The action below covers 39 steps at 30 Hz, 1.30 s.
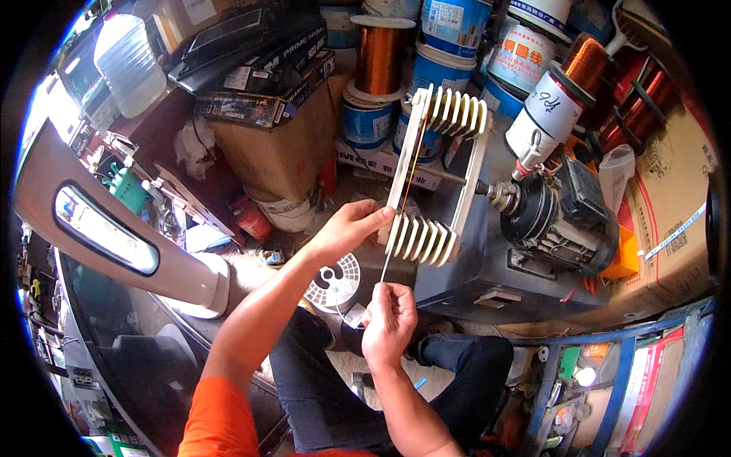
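Note:
A cream-coloured coil winding former [459, 190] with two stacks of ribbed plates sits on a shaft in front of me, tilted. Copper wire [416, 164] runs along its left bar. My left hand [352, 228] has its thumb and fingers at the lower end of that bar, closed against its edge. Below the former, my right hand [389, 324] is closed in a pinch on a thin, pale sleeve or wire [385, 268] that stretches up to the lower plates. Whether wire runs inside it cannot be made out.
An electric motor [567, 217] stands on a grey metal cabinet [457, 293] at the right. A pale plastic spool [335, 285] lies below my left forearm. Copper wire reels [381, 61] and blue tubs stand behind. A white curved lamp-like arm [114, 217] is at the left.

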Tool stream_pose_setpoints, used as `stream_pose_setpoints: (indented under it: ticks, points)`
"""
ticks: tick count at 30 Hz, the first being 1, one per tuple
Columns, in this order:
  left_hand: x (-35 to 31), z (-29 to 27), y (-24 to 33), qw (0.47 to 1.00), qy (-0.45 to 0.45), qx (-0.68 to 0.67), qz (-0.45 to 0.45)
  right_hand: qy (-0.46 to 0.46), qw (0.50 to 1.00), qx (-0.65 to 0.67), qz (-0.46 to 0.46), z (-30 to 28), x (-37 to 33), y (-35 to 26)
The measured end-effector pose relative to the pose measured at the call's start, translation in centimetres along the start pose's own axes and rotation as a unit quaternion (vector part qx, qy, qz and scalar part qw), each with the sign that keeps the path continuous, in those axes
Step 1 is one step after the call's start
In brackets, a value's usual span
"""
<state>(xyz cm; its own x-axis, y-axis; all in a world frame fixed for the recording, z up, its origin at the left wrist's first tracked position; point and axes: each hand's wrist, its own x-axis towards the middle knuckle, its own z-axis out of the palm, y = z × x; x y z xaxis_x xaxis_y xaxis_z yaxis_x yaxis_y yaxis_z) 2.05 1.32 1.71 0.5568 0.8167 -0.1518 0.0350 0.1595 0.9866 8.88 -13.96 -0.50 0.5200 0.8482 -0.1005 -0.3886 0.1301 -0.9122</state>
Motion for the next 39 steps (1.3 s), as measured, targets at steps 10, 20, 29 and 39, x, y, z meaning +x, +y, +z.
stream_pose_setpoints:
  ticks: [10, 20, 29, 39]
  points:
    - [-5.4, 2.3, 0.5, 0.971, -0.009, -0.237, 0.028, -0.055, 0.998, -0.027, -0.001, -0.2, 0.4, 0.3]
    - [-5.5, 2.4, 0.7, 0.969, 0.044, -0.240, 0.031, 0.026, 0.978, -0.177, 0.105, -12.3, 3.8, 9.2]
    - [-5.0, 2.6, 3.3, 0.968, 0.038, -0.245, -0.024, -0.113, 0.802, -0.586, 0.016, -18.2, -1.3, 27.7]
    - [-4.7, 2.3, 3.5, 0.967, 0.050, -0.249, -0.019, -0.166, 0.806, -0.542, 0.169, -14.4, 4.5, 25.3]
